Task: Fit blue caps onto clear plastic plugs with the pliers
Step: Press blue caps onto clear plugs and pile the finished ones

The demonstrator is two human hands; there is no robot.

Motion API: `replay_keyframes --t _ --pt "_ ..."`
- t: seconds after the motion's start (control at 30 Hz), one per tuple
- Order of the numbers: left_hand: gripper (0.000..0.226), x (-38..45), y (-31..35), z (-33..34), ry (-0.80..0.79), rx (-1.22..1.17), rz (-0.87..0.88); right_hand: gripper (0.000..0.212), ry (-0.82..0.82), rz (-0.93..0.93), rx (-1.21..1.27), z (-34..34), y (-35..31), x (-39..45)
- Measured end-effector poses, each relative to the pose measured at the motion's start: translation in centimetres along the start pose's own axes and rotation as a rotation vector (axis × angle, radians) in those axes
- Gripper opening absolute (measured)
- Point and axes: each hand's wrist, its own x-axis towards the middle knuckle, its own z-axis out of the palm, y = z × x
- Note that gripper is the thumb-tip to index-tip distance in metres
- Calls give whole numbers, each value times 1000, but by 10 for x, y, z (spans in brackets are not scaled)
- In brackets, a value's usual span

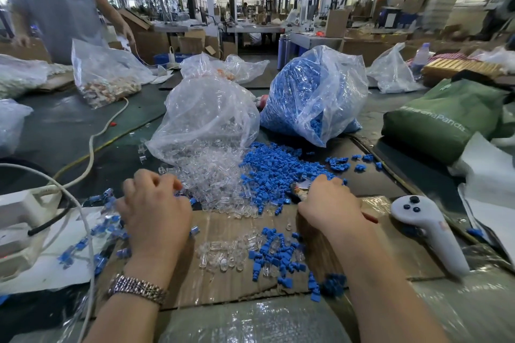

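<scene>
Left hand [154, 210] sat at 9 o'clock of the cardboard sheet [223, 281], fingers curled down at the near edge of the clear plugs [211, 175]. Couldn't tell whether it had pinched one; fingertips were hidden. Finished capped pieces [103, 231] lay just left of it, at about 8 o'clock.

Centre: the loose plugs spilled from their bag [206, 117] at 12 o'clock, small see-through tubes, glossy and hard to separate by eye. A small mixed batch of plugs and caps [267, 256] lay near 6 o'clock on the cardboard.

Right of that, the blue caps [278, 164] fanned out from the blue bag [315, 92] at 1 o'clock: matte, blocky, touching the plug pile.

Right hand [330, 203] at 3 o'clock was clamped on the pliers [301, 189], nose poking out toward the caps, red handle tip showing behind the wrist.

Judgement: this was the pick-up step, between fits. Next move would need one plug and one cap isolated and aligned, then squeezed with the pliers. A white controller [429, 228] lay at the far right on the table [69, 125].
</scene>
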Motion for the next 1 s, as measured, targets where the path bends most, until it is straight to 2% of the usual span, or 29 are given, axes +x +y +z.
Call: replay_keyframes --t 0.07,0.13,0.2,0.27,0.4,0.5,0.77,0.83,0.93,1.0 --pt "25 -4 4 5 -114 -75 126 49 11 -17 -47 4 -1 0" --pt "39 -7 6 10 -256 -99 170 52 61 -54 -114 7 -3 1" --pt "45 -9 8 14 -342 -77 199 44 166 -153 -175 11 -7 3" --pt "41 -11 11 16 -380 -55 234 31 179 -294 -163 14 -13 4" --pt "24 -11 14 20 -387 -97 267 15 80 -484 -62 24 -26 1" --pt "9 -11 16 23 -370 -170 293 10 73 -476 9 27 -27 1" --pt "4 -12 15 20 -365 -214 303 10 50 -459 -41 27 -23 2" --pt "6 -12 18 19 -388 -227 308 10 48 -465 -25 26 -21 3" --pt "16 -12 19 21 -434 -289 303 23 52 -457 -7 23 -13 4" --pt "16 -12 18 19 -441 -299 274 18 47 -443 -50 21 -9 5"
